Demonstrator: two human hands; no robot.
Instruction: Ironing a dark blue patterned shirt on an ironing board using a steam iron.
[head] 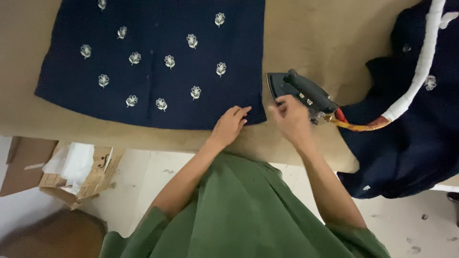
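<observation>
A navy garment (158,62) with small white embroidered flowers lies flat on the tan padded table (306,38). My left hand (229,125) rests palm down on the garment's near right corner, fingers together. My right hand (290,117) hovers just in front of a dark iron (299,91) that stands on the table to the right of the garment; its fingers are loosely curled next to the handle and hold nothing I can see. The iron's cord (416,71), wrapped in white with an orange-red end, runs off to the upper right.
A second heap of navy fabric (411,138) hangs over the table's right side. Below the table's near edge, on the floor at the left, sits an open cardboard box (76,174) with white paper. My green top fills the lower middle.
</observation>
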